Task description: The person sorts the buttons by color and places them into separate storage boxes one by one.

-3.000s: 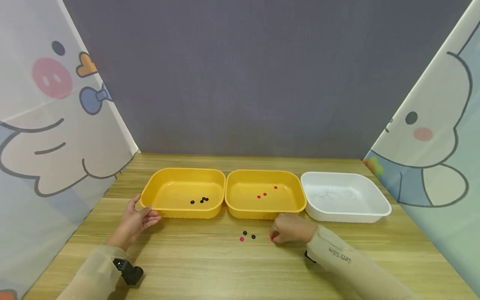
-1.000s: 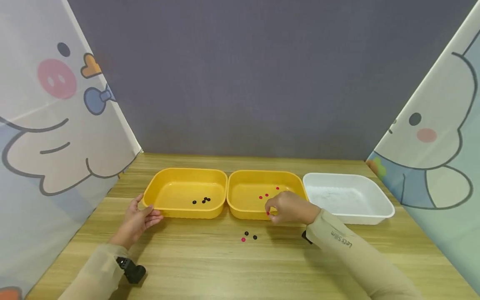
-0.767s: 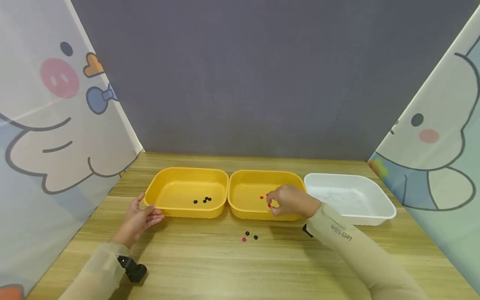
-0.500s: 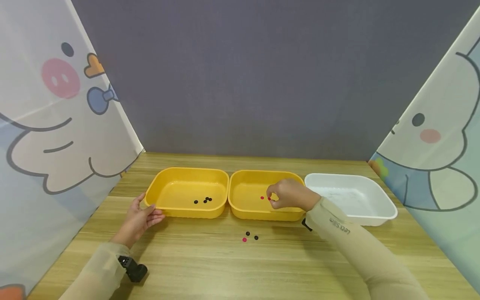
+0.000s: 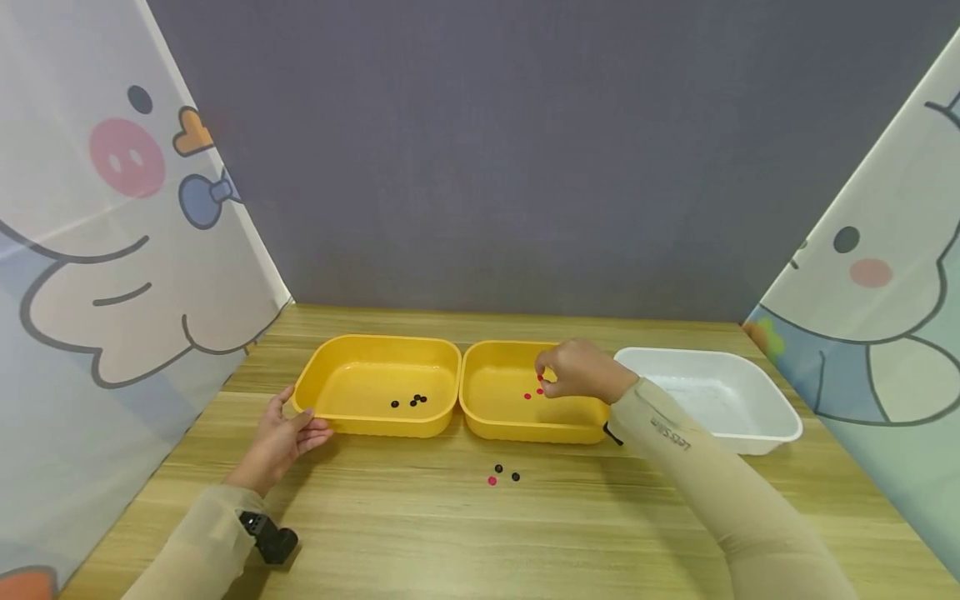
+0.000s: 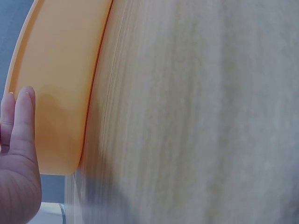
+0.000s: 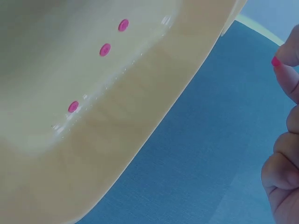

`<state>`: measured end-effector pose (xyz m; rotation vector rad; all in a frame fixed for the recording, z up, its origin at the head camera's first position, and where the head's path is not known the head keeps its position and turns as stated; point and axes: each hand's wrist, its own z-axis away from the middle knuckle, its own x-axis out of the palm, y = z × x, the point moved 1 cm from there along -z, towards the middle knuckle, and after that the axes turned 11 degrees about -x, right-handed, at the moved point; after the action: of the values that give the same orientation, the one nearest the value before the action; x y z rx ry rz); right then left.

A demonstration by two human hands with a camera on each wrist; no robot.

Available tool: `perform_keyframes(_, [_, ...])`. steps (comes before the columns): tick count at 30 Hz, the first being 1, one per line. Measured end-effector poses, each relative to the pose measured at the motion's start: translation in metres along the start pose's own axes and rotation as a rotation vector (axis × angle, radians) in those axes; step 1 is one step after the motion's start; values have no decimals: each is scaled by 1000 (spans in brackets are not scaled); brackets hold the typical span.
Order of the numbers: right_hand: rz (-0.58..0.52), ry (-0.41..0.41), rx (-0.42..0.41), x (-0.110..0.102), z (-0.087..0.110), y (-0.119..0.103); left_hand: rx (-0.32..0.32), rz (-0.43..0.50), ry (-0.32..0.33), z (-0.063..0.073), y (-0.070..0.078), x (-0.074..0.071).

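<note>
Left hand [image 5: 279,442]: fingers extended, laid against corner of left yellow tray [image 5: 360,379], where four black buttons [image 5: 413,403] are contained — right hand [image 5: 581,368]: pink button [image 7: 275,61] pinched at fingertips above middle yellow tray [image 5: 491,371], where three pink buttons [image 7: 105,50] are seen; two black buttons [image 5: 516,477] and one pink [image 5: 492,481] placed on table [image 5: 390,533]

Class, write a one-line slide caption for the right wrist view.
A right hand pinches a pink button; three more lie in the yellow tray.

Dark lettering [image 5: 671,434] marks the right of two beige sleeves [image 5: 720,492]
</note>
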<state>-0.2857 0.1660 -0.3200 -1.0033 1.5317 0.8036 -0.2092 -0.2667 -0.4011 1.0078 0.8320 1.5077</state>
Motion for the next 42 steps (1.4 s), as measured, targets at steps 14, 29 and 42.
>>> perform_keyframes(14, [12,-15,24,-1,-3,10,-3,-13,11,1,1,2])
perform_keyframes(29, [1,-99,103,-4,-12,18,-1,-19,19,0,1,2])
perform_keyframes(42, [-34,-163,148,2,-23,30,-16,-13,25,1,1,4])
